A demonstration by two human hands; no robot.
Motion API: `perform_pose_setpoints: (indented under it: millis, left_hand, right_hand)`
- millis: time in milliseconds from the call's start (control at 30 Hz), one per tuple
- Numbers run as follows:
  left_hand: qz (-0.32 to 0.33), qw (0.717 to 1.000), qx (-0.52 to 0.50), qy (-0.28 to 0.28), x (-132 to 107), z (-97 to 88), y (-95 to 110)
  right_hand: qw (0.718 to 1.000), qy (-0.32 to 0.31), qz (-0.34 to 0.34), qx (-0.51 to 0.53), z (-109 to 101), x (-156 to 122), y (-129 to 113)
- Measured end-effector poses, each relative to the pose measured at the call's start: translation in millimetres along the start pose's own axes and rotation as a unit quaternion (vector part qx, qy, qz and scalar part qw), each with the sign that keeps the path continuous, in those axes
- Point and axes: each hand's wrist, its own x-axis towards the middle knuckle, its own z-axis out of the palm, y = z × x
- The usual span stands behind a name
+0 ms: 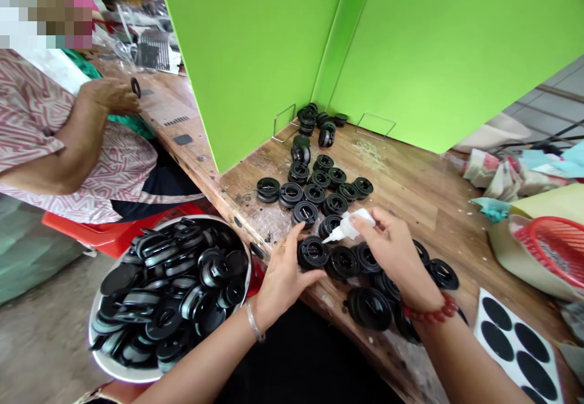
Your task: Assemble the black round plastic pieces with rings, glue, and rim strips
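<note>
While glossy panels block the upper centre, right hand pinches plastic bottle, left hand spread around ridged disc.

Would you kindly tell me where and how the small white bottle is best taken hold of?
The white bottle is probably best gripped by its wider body, from the right of the picture, as the right hand holds it. It tilts with its narrow nozzle pointing down-left toward a black round piece, so a hold on the body should leave the tip clear.
</note>
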Motion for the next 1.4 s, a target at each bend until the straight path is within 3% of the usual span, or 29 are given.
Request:
perform_pose_setpoints:
  millis: [67,200,333,433,700,933,1400]
  left_hand:
    - [0.007,0.999,-0.024,-0.020,4,-10.2,-2]
    - [0.014,0.998,-0.024,0.049,28,-26.9,-10]
    - [0.000,0.997,0.044,0.060,55,-21.7,-15]
    - [-0.014,0.995,0.076,0.070,64,-12.2,-13]
    - [0.010,0.989,0.094,0.116,65,-3.6,-18]
    - [0.008,0.987,0.108,0.118,64,-2.7,-20]
    - [0.015,0.984,0.125,0.124,64,-3.1,-21]
  right_hand:
    - [0.998,0.019,0.024,0.051,1,10,2]
    - [0.992,0.052,0.038,0.107,14,27,4]
    - [0.993,0.053,0.032,0.097,28,36,6]
    - [0.997,0.041,-0.010,0.060,33,35,5]
    - [0.997,0.029,-0.064,-0.025,39,31,3]
    - [0.983,0.025,-0.152,-0.098,44,29,-9]
    - [0.961,0.030,-0.222,-0.161,61,45,-16]
